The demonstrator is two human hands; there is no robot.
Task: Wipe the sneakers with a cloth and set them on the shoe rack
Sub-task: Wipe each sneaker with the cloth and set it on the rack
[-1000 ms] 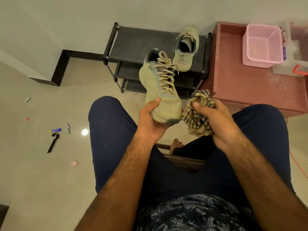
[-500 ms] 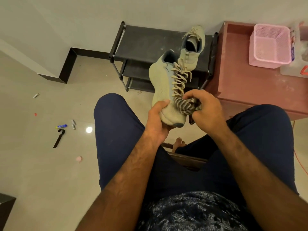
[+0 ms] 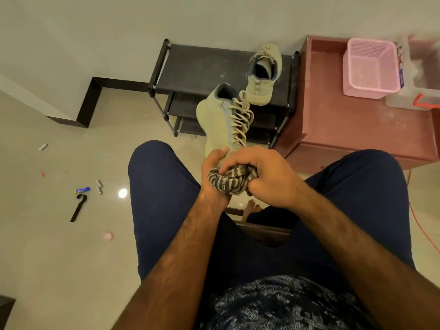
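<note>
Sliding cloth [image 3: 232, 181] down from laces to toe since half a second ago, right hand [image 3: 264, 172] balled tight round it. Clamping left hand [image 3: 212, 172] round toe end of sneaker [image 3: 219, 120], holding it in front of rack [image 3: 202, 65], heel aimed at it, clear of shelves. Noting second sneaker [image 3: 263, 77] already sitting on rack's top shelf, right end. Judging roughly half done: finishing this wipe, then racking it.

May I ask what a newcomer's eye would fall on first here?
The pale green sneaker held up at the centre: the left hand grips its toe while the right hand presses a striped cloth against it. Behind, its mate sits on top of the black shoe rack, and a pink basket stands on the reddish table at right.
</note>
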